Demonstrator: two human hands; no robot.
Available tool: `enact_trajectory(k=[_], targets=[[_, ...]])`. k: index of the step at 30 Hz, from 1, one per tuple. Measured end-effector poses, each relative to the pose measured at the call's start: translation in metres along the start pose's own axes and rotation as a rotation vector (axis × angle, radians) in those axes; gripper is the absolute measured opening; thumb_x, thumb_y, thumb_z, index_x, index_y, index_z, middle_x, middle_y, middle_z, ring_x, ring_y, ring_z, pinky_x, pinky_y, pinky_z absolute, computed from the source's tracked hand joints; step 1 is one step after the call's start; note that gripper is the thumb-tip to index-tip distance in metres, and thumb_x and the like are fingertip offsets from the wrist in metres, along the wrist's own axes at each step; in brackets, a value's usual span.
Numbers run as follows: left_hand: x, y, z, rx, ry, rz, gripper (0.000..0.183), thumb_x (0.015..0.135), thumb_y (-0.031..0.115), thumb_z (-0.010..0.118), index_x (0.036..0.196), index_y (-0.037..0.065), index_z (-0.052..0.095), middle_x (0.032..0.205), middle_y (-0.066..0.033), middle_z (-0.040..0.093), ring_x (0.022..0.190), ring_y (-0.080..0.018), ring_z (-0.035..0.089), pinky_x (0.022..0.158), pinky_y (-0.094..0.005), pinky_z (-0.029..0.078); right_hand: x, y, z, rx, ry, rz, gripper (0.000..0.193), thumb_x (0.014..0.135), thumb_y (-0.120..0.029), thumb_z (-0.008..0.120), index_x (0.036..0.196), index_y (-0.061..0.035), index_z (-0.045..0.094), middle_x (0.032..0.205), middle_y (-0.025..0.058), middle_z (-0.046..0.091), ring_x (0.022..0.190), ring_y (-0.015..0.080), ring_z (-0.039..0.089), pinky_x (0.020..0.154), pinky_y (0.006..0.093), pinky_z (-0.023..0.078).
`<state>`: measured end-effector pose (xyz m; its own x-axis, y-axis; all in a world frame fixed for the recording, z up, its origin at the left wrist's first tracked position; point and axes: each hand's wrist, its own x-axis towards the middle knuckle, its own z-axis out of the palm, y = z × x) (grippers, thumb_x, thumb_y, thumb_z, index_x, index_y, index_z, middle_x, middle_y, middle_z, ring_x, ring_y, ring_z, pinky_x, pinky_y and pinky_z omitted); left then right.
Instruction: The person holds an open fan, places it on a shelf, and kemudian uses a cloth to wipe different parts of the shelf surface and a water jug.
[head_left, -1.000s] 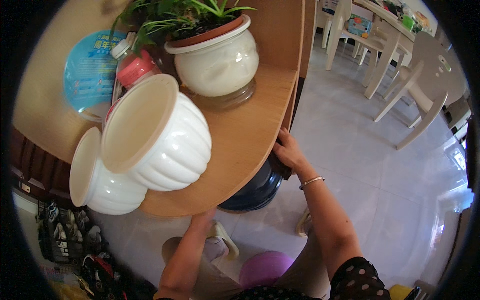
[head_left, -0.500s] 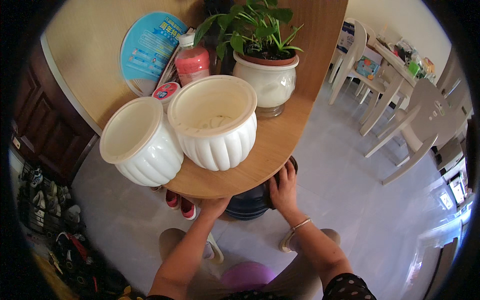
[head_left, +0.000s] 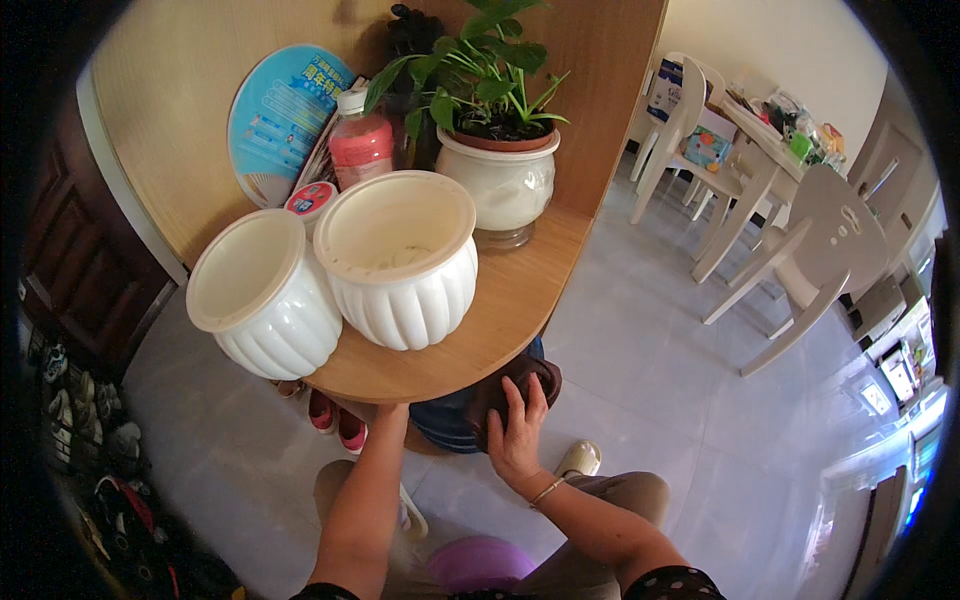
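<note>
My right hand point(head_left: 515, 430) rests on a dark brown, glossy round thing point(head_left: 486, 396) just below the shelf's front edge. Its thumb and fingers are spread over the curved surface. Beside and beneath this lies a dark blue ribbed round thing point(head_left: 442, 426), partly covered by the shelf. My left hand goes under the shelf, so only the wrist point(head_left: 392, 412) shows and its fingers are hidden. Above, on the rounded wooden shelf point(head_left: 400, 378), stand a fluted white pot point(head_left: 405, 295) and a second white pot point(head_left: 280, 330), tilted against it and overhanging the edge.
A leafy plant in a white pot point(head_left: 500, 185), a bottle of pink liquid point(head_left: 361, 150), a red-lidded tub point(head_left: 311, 198) and a blue fan point(head_left: 275, 120) stand behind. Pink shoes point(head_left: 352, 430) lie under the shelf. Chairs point(head_left: 810, 250) stand right; a purple stool point(head_left: 482, 562) is between my legs.
My right hand has come nearer and lower, and the dark brown round thing now shows more beyond the shelf edge. My left hand has slipped farther under the shelf. The view has shifted slightly.
</note>
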<state>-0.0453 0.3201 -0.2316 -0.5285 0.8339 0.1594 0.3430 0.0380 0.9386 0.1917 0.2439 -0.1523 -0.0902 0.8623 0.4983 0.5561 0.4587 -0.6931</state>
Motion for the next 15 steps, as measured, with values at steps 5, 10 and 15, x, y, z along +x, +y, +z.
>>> enact_trajectory(k=[5,10,15], targets=[[-0.021,0.004,-0.01,0.054,0.024,-0.09,0.067,0.097,0.04,0.057,0.149,0.007,0.031,0.152,-0.013,0.034,0.139,-0.0277,0.033,0.113,-0.0409,0.03,0.009,-0.001,0.005,0.0,0.09,0.042,0.053,0.085,-0.004,0.064,0.136,-0.0078,0.05,0.146,0.028,0.031,0.133,0.0466,0.032,0.111,0.0536,0.028],[-0.05,0.037,-0.007,0.226,-0.024,-0.179,0.071,0.097,0.04,0.058,0.151,0.006,0.028,0.154,-0.0133,0.031,0.14,-0.027,0.03,0.114,-0.0402,0.027,0.032,0.028,-0.007,0.01,0.129,0.055,0.044,0.086,-0.007,0.061,0.129,-0.0067,0.056,0.145,0.0261,0.038,0.131,0.0441,0.039,0.111,0.0492,0.031],[-0.079,0.067,-0.01,-0.113,-0.241,-0.122,0.079,0.089,0.027,0.072,0.151,0.003,0.028,0.153,-0.014,0.032,0.14,-0.0278,0.03,0.114,-0.039,0.025,0.062,0.064,-0.022,0.074,0.119,-0.012,0.04,0.083,-0.012,0.061,0.122,-0.008,0.062,0.141,0.0217,0.049,0.128,0.0414,0.047,0.108,0.0467,0.038]])
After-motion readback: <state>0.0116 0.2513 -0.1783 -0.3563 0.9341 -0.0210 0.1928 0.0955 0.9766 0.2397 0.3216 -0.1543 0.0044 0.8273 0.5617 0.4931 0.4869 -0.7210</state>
